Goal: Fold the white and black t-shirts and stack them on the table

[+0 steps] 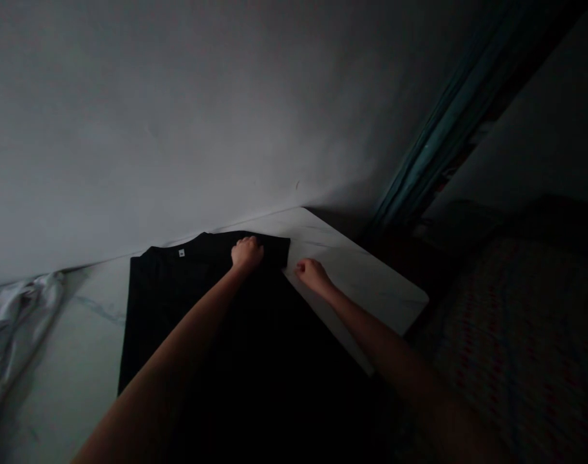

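A black T-shirt (163,296) lies spread on a white, marble-patterned table (342,258), its neckline towards the wall and a small white label inside the collar. My left hand (248,252) rests on the shirt near the shoulder, its fingers curled down against the cloth. Just beyond the sleeve's hem, over the bare tabletop, my right hand (313,274) is closed with its fingers curled in; no cloth shows in it. The lower part of the shirt fades into deep shadow.
Crumpled silvery-grey fabric (23,322) lies on the table's left end. A pale wall (178,116) runs along the back edge. At the right are a teal curtain (429,135) and a dim patterned cloth surface (506,322), beyond the table's corner.
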`<state>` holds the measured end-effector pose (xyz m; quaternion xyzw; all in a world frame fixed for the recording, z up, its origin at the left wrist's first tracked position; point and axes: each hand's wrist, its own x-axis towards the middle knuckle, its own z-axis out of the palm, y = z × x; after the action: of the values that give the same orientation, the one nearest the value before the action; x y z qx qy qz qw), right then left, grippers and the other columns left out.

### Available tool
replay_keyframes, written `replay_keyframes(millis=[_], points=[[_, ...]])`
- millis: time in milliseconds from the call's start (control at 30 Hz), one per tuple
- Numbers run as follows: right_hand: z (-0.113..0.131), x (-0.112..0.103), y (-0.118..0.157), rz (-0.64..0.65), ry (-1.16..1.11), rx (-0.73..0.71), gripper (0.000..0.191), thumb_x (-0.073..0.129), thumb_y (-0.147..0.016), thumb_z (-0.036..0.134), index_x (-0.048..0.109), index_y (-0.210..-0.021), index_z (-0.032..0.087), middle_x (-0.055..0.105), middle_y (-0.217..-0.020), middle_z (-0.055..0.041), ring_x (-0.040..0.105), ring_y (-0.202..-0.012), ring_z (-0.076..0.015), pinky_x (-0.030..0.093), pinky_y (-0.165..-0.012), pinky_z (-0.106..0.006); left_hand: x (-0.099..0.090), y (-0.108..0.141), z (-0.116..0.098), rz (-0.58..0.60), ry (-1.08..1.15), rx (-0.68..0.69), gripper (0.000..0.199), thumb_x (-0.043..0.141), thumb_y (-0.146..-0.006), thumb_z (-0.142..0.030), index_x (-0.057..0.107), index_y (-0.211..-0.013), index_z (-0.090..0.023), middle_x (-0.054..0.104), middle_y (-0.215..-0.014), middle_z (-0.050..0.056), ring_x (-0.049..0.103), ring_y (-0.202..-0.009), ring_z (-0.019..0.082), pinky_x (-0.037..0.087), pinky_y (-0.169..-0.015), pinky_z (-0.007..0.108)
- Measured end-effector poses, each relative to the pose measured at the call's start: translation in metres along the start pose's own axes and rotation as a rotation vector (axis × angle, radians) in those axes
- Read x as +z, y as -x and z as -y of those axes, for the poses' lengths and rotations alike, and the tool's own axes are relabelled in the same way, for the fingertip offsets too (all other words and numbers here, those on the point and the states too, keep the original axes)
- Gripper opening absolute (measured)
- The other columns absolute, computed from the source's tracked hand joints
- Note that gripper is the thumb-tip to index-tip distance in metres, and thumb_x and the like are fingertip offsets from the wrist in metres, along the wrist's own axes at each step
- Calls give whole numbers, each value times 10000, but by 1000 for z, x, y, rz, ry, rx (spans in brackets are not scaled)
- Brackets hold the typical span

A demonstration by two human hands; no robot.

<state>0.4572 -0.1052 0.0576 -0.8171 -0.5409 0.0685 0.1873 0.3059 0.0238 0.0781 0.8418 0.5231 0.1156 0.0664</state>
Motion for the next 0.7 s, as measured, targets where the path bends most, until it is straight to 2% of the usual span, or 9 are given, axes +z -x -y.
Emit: replay_keyframes(millis=[100, 167, 233, 333, 467, 600, 700], points=[[3, 0, 26, 109, -36, 68, 230, 570, -949, 252, 697, -1116, 156, 728, -1118, -103, 673, -1080, -226, 499, -909, -295, 24, -7, -70, 76, -23, -68, 535, 530, -898, -499, 574, -1293, -140, 568, -1347, 200, 519, -1241, 332, 488, -951, 424], [8, -3, 43, 146, -43, 92, 249, 588, -941, 309, 696, -1119, 171, 733, -1108, -105, 682, -1067, -243, 509, -852, -300, 37, -10, -98, 82, -90, -136, 543, 554, -897, -430, 533, -1346, -125, 517, -1382, 227, 495, -1246, 345, 489, -932, 447], [12, -8, 60, 192, -21, 90, 274, 619, -918, 365, 696, -1109, 184, 738, -1091, -112, 693, -1041, -268, 516, -791, -313, 46, -15, -112, 66, -156, -188, 496, 532, -908, -300, 521, -1362, -101, 499, -1375, 250, 498, -1222, 356, 499, -892, 465], [10, -16, 83, 267, 34, 55, 325, 626, -907, 422, 688, -1121, 185, 741, -1082, -119, 702, -1010, -292, 514, -750, -327, 51, -26, -118, 60, -192, -240, 454, 474, -925, -209, 535, -1343, -44, 520, -1309, 292, 525, -1176, 387, 522, -821, 489], [4, -21, 104, 251, 45, 44, 320, 561, -950, 412, 678, -1141, 183, 741, -1087, -126, 704, -1011, -289, 506, -759, -324, 51, -36, -114, 40, -177, -239, 419, 438, -941, -202, 575, -1290, -15, 567, -1217, 317, 580, -1104, 409, 547, -740, 508], [5, -16, 111, 182, 15, 55, 278, 482, -995, 340, 662, -1136, 182, 742, -1068, -118, 715, -969, -258, 502, -743, -309, 48, -33, -103, -20, -99, -192, 380, 451, -932, -187, 604, -1235, -16, 612, -1166, 306, 626, -1070, 383, 550, -783, 504], [12, -13, 112, 128, 7, 32, 227, 484, -992, 269, 662, -1101, 182, 732, -1091, -108, 713, -964, -232, 497, -731, -282, 39, -32, -91, -63, 7, -188, 329, 461, -922, -157, 629, -1194, -78, 669, -1100, 248, 657, -1066, 326, 539, -840, 426]])
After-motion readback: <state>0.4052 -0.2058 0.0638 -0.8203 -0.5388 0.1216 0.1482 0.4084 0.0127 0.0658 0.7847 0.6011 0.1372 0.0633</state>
